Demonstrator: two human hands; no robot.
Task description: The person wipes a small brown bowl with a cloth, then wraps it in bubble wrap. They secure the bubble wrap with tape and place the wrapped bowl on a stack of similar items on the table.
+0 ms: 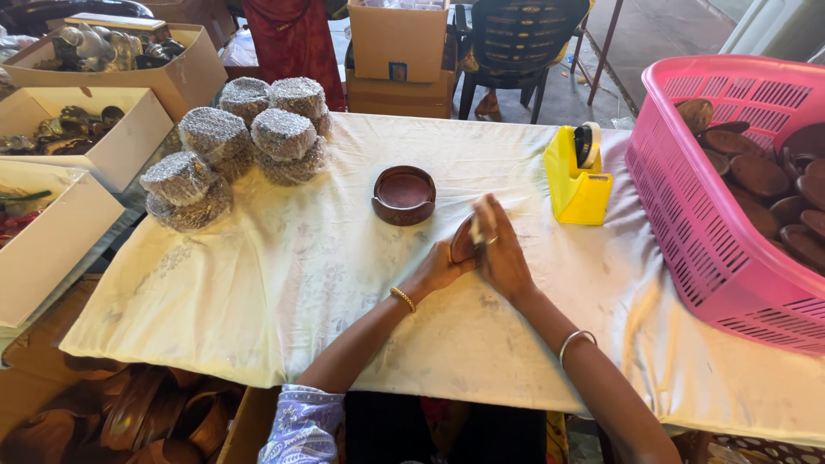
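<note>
From the head view, both hands meet at the middle of the cloth-covered counter [284, 283]: the left hand [440, 268] and the right hand [501, 251] pinch a round brown wooden coaster [462, 241] upright between them, near the wooden coaster holder [404, 194] and the yellow tape dispenser [578, 176].

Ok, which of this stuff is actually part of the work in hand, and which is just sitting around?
In hand:
left hand
right hand
brown wooden disc held between them
round wooden holder
pink basket of wooden discs

Lying about:
yellow tape dispenser
silver-wrapped bundles
cardboard boxes
black chair
</note>
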